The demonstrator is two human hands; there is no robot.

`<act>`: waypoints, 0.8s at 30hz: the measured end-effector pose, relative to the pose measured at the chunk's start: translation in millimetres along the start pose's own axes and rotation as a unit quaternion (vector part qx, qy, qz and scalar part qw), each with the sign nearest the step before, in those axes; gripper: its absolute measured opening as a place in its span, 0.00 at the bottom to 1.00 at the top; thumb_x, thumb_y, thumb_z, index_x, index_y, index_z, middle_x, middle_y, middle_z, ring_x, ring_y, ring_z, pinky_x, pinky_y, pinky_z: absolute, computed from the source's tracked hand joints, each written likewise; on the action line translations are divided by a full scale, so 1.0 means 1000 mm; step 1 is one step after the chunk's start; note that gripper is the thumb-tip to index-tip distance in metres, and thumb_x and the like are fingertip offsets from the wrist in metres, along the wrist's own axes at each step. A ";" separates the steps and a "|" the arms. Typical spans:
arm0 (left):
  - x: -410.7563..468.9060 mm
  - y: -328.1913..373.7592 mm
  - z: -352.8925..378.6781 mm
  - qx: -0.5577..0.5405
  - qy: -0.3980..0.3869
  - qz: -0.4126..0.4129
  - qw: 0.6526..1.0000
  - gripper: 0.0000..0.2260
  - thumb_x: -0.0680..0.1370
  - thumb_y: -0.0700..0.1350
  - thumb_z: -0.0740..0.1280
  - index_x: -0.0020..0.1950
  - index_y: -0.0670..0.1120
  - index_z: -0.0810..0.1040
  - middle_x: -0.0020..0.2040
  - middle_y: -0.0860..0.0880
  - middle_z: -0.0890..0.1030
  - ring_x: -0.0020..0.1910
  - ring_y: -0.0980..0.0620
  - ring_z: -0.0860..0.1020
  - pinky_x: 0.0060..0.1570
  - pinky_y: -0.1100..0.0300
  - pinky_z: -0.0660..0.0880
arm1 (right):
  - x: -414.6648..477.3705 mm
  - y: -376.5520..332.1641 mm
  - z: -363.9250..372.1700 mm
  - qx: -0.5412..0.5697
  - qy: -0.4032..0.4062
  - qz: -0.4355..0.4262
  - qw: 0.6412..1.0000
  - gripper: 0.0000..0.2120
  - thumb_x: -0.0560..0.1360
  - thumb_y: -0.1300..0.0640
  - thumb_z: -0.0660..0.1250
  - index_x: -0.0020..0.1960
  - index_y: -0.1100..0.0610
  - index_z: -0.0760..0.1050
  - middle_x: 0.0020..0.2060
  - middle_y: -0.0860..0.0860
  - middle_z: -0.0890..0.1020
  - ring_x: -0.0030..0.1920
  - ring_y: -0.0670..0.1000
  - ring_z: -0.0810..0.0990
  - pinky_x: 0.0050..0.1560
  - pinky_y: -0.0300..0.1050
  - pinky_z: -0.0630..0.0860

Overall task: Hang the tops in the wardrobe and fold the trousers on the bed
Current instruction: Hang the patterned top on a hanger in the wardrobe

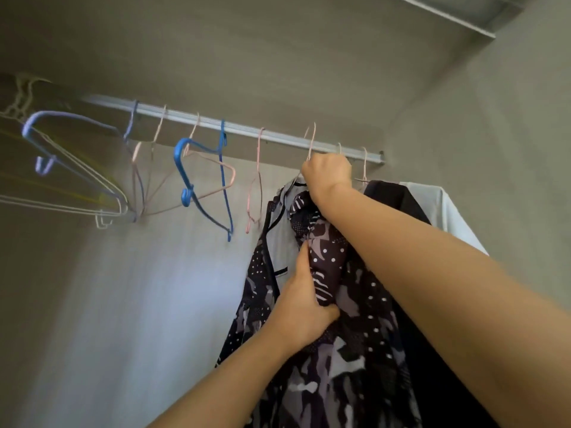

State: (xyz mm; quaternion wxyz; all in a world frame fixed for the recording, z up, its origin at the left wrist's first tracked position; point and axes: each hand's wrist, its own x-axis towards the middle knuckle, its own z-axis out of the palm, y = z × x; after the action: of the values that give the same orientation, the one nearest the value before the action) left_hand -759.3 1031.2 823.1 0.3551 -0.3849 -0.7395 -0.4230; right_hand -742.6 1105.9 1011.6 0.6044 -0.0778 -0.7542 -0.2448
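Handling this patterned top should take little strength: it looks thin, soft and light, and it bunches freely, so it will probably slip off a smooth wire shoulder if you tug low down. It hangs near the right end of the rail, just left of a dark garment and a white garment. Your right hand is closed round the neck of the pink hanger just under the rail. The hook reaches up across the rail, though you cannot tell whether it is seated. Your left hand pinches a fold of the fabric at the chest. Carry the weight at the hanger's neck and straighten the cloth at the collar or shoulders. The rail is a slim metal bar, likely slick, so hooks should slide along it. Toward its left end hang bare wire hangers, among them a blue hanger, in front of the plain grey wardrobe wall.
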 end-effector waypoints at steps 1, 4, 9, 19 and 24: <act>0.001 -0.008 0.000 0.011 0.014 -0.004 1.000 0.46 0.72 0.41 0.71 0.78 0.63 0.44 0.59 0.53 0.78 0.51 0.60 0.79 0.50 0.68 0.75 | -0.002 -0.007 0.004 0.001 -0.007 -0.008 1.000 0.16 0.67 0.75 0.66 0.50 0.60 0.79 0.40 0.50 0.78 0.41 0.54 0.82 0.37 0.42 0.78; -0.002 -0.030 0.000 0.011 0.038 -0.011 0.999 0.37 0.76 0.37 0.66 0.78 0.60 0.54 0.52 0.56 0.80 0.45 0.60 0.80 0.45 0.70 0.75 | -0.010 -0.022 0.014 0.008 -0.023 -0.023 0.999 0.15 0.68 0.75 0.66 0.48 0.60 0.79 0.39 0.50 0.78 0.40 0.55 0.81 0.40 0.44 0.79; -0.010 -0.054 -0.001 0.019 0.058 0.011 0.998 0.27 0.78 0.35 0.64 0.75 0.54 0.64 0.54 0.58 0.79 0.50 0.67 0.78 0.51 0.74 0.73 | -0.025 -0.028 0.014 0.044 -0.022 -0.012 0.999 0.16 0.69 0.76 0.62 0.49 0.61 0.78 0.42 0.53 0.78 0.41 0.56 0.81 0.42 0.46 0.80; -0.020 -0.060 0.002 0.047 0.059 0.006 0.997 0.31 0.77 0.32 0.62 0.76 0.55 0.62 0.56 0.54 0.80 0.48 0.66 0.78 0.47 0.76 0.71 | -0.116 -0.024 0.027 0.112 0.016 -0.048 0.992 0.30 0.79 0.54 0.55 0.77 0.61 0.51 0.76 0.63 0.50 0.74 0.68 0.52 0.69 0.64 0.61; -0.028 -0.062 0.003 0.059 0.066 0.019 0.996 0.31 0.77 0.34 0.64 0.75 0.57 0.62 0.54 0.59 0.79 0.50 0.69 0.76 0.49 0.77 0.69 | -0.146 -0.021 0.038 0.117 0.047 -0.097 0.987 0.27 0.81 0.50 0.51 0.77 0.60 0.56 0.77 0.61 0.55 0.77 0.65 0.46 0.75 0.63 0.47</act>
State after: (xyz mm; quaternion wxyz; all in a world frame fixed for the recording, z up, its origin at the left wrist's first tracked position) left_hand -801.5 1004.8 776.5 0.4329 -0.3486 -0.7309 -0.3961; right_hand -746.7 1131.5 862.0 0.6174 0.0785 -0.7526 -0.2151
